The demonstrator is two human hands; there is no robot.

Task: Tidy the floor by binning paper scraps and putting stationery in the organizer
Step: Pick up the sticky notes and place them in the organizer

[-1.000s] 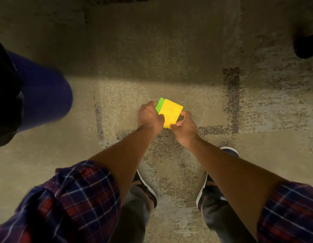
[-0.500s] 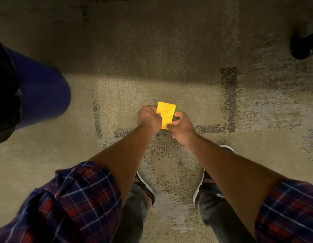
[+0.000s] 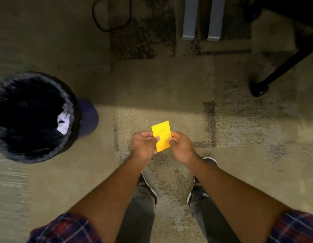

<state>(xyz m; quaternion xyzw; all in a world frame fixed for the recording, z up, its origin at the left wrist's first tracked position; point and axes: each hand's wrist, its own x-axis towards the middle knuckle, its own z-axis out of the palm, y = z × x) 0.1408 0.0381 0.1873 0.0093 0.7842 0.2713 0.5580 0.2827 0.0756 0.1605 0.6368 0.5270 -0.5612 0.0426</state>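
Note:
A yellow sticky-note pad (image 3: 162, 135) with faint writing on top is held above the carpet between both hands. My left hand (image 3: 143, 144) pinches its left edge and my right hand (image 3: 181, 146) pinches its right edge. To the left stands a blue bin (image 3: 87, 120) lined with a black bag (image 3: 26, 116), with white paper (image 3: 63, 122) inside it. No organizer is in view.
My two shoes (image 3: 199, 190) stand on the patterned carpet below the hands. A black chair leg with a caster (image 3: 259, 88) is at the upper right, two grey furniture legs (image 3: 201, 18) at the top, and a black cable loop (image 3: 110, 14) on the floor at the top left.
The view has risen and pulled back, so the bin's open top now shows. The pad has come up off the floor in both hands; its green edge no longer shows.

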